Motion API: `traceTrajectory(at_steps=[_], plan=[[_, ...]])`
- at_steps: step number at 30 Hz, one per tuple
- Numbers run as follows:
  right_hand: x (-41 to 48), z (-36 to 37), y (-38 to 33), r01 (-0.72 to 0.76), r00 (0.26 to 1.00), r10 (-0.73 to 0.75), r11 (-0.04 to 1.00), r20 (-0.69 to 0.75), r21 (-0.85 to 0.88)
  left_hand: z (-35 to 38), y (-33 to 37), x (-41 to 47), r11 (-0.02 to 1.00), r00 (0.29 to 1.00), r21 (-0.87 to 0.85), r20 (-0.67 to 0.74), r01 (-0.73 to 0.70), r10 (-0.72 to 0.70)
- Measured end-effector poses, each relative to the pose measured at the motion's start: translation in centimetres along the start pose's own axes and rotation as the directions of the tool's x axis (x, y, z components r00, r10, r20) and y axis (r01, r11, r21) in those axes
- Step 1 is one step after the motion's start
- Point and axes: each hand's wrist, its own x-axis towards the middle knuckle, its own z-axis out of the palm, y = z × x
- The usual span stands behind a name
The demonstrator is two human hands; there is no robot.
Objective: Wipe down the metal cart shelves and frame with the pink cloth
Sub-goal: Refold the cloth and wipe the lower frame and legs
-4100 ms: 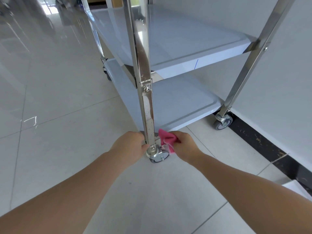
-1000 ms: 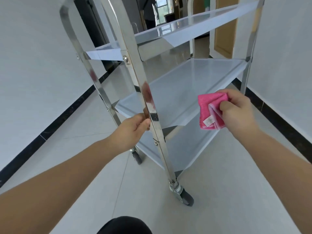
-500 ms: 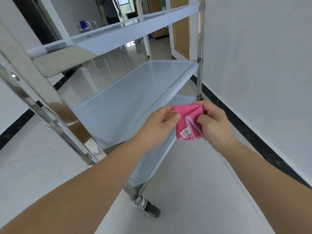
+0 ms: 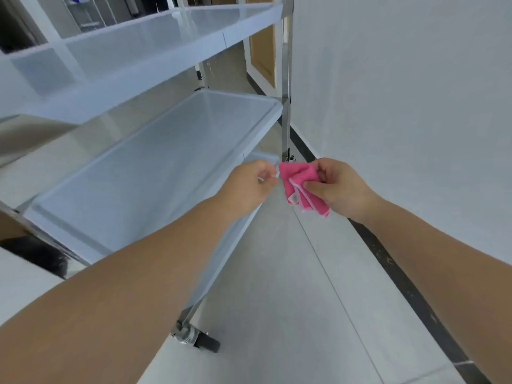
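Observation:
The metal cart fills the left of the view, with its top shelf high up and a middle shelf below it. A shiny upright post stands at its far right corner. The folded pink cloth hangs in the air in front of the cart's right side. My right hand grips the cloth's right part. My left hand pinches the pale edge at the cloth's left corner. Neither hand touches the cart.
A white wall runs close along the right, with a black skirting strip at its foot. A caster wheel sits on the tiled floor near me. A wooden door stands far back.
My left hand let go of the cart post and came over to the cloth, then drew its corner out to the left. The view swung along the cart's right side.

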Motion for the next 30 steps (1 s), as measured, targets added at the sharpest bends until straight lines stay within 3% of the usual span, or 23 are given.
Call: traceTrajectory(at_steps=[5, 9, 12, 18, 26, 30], plan=[[2.1, 0.9, 0.0, -0.07, 0.988, 0.065, 0.997, -0.138, -0.033, -0.3, -3.0, 2.4, 0.968, 0.992, 0.244, 0.121, -0.055, 0.026], [4.5, -0.1, 0.0, -0.154, 0.953, 0.116, 0.981, -0.279, -0.117, -0.2, -3.1, 4.4, 0.957, 0.99, 0.284, 0.136, -0.064, 0.026], [6.7, -1.2, 1.9, -0.206, 0.933, 0.155, 0.97, -0.325, -0.127, 1.2, -2.9, 6.9, 0.912, 0.976, 0.38, 0.203, -0.154, 0.081], [12.8, -1.6, 9.9, -0.237, 0.937, 0.217, 0.971, -0.273, -0.04, 7.7, -9.0, 10.9, 0.85, 0.956, 0.51, 0.291, -0.135, -0.022], [24.0, -1.9, 20.8, -0.329, 0.926, 0.329, 0.944, -0.184, 0.028, 12.8, -17.1, 15.7, 0.825, 0.941, 0.563, 0.256, 0.041, -0.222], [28.5, -1.6, 23.5, -0.296, 0.944, 0.297, 0.955, -0.142, 0.027, 14.2, -20.6, 17.7, 0.799, 0.914, 0.588, 0.243, 0.126, -0.323]])
